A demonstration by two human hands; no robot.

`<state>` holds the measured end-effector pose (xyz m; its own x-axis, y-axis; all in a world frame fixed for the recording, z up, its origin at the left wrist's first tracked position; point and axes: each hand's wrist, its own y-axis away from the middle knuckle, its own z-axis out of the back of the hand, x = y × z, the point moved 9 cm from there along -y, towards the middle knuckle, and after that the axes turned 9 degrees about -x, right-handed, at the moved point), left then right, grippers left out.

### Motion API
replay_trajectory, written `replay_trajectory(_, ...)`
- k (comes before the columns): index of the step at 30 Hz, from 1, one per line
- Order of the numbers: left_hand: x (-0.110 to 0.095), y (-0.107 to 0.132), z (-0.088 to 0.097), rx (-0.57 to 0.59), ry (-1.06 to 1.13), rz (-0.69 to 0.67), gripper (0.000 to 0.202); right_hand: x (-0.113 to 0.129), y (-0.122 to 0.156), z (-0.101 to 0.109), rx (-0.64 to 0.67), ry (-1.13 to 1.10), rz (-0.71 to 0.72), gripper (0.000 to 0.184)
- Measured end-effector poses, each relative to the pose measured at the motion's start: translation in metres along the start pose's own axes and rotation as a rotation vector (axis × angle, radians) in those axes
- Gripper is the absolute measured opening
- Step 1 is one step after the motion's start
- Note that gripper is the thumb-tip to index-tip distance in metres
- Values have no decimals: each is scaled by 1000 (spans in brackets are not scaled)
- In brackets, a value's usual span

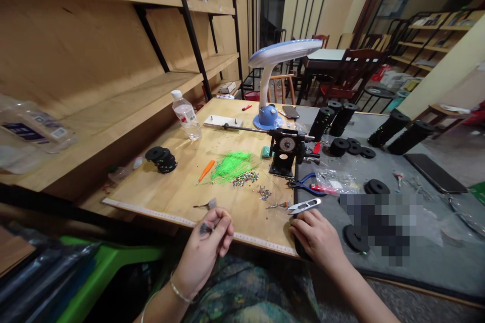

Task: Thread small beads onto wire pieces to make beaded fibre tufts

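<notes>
My left hand (pixel 206 247) is closed in front of the table's near edge, thumb pressed against the curled fingers. A small dark grey tuft (pixel 205 228) shows in its grip; the rest is hidden by the fingers. Just beyond lies a similar pale grey tuft (pixel 210 204) with a thin dark stem. My right hand (pixel 319 237) is bent over the near edge, fingers curled down around something dark that I cannot make out. Silver thread snips (pixel 305 206) lie right behind its knuckles. Farther in are small metal pieces (pixel 264 193), multicoloured beads (pixel 245 178) and bright green strands (pixel 235 165).
A black winding device (pixel 284 151) with a long rod stands mid-table before a blue-white lamp (pixel 268 117). Blue-handled pliers (pixel 308 181), an orange pointed tool (pixel 205 171), black spools (pixel 162 159) and a water bottle (pixel 187 116) surround it. Tall spool stacks (pixel 344 118) stand on the grey mat (pixel 417 262).
</notes>
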<state>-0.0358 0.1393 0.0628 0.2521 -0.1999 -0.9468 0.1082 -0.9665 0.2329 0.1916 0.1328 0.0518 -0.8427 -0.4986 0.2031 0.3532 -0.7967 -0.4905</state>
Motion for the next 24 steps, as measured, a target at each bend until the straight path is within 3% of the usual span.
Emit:
replay_trajectory(5,17,2,0,32,-50,11,30,0,-5,-4,-15,8,-13,18)
replay_trajectory(9,34,9,-5,95,-163,23,31,0,4,16,-65,28,-47,20)
replay_trajectory(13,36,20,-13,141,-288,-39,28,24,20,52,-282,-99,-137,18)
replay_trajectory(15,28,27,-21,170,-354,-158,25,45,26,55,-326,-311,-186,28)
replay_trajectory(19,21,37,-37,246,-474,-314,21,83,31,13,-189,-790,-377,43)
replay_trajectory(22,33,35,-36,245,-487,-261,21,90,40,-31,-60,-1120,-654,30)
replay_trajectory(24,45,32,-33,233,-482,-202,20,91,47,-50,11,-1173,-757,26)
